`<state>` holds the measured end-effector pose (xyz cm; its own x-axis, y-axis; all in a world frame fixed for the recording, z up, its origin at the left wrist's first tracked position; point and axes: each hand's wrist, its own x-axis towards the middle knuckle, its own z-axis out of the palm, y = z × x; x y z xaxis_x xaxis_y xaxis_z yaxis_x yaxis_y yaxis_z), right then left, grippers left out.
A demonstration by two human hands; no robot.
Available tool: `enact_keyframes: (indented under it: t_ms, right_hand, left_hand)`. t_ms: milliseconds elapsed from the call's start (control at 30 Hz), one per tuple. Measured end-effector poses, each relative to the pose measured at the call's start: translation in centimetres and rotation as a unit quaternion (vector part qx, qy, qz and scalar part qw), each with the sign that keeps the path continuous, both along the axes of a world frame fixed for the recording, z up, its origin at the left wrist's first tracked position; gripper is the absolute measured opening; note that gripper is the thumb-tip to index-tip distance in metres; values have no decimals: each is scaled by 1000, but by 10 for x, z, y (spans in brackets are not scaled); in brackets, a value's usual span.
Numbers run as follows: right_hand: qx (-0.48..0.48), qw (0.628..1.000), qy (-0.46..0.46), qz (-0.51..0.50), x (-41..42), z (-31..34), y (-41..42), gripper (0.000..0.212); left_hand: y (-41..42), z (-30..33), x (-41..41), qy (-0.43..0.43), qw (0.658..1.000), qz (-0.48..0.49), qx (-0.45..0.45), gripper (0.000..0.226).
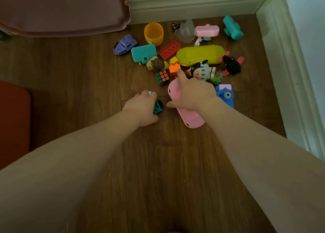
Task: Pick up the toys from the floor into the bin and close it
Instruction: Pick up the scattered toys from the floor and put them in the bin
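Observation:
Several toys lie scattered on the wooden floor in the corner. My left hand [143,108] grips a small green and black toy [158,106] low at the floor; a white bit shows at its fingertips. My right hand [191,92] lies spread over a long pink oval toy [190,117], thumb at its left edge and forefinger pointing past its far end. Beyond it are a small puzzle cube [163,77], an orange block [174,68], a doll [202,71] and a blue toy camera [226,94]. The pink bin [73,27] stands at the upper left, with only its rim and wall visible.
Farther back lie a yellow-green capsule [200,54], a red brick [169,50], a teal case [143,53], a purple boat [124,44], an orange cup [153,33] and a teal plane [232,28]. White skirting [290,74] bounds the right and far sides. An orange-red object [13,120] sits at the left.

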<state>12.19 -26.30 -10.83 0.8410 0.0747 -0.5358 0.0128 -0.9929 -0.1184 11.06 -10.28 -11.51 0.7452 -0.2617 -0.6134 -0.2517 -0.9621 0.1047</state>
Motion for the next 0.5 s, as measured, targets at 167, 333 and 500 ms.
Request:
enact_keyframes:
  t_ms: [167, 333, 500]
  right_hand:
    - [47, 999, -9, -25, -11, -5, 7, 83]
    - [65, 995, 68, -35, -14, 5, 28, 75]
    - [-20, 994, 107, 24, -30, 21, 63, 77]
  left_hand:
    - [28, 4, -24, 26, 996, 50, -76, 63]
    - [64, 7, -65, 81, 985, 91, -122, 58]
    - [103, 16, -85, 86, 985, 99, -113, 57]
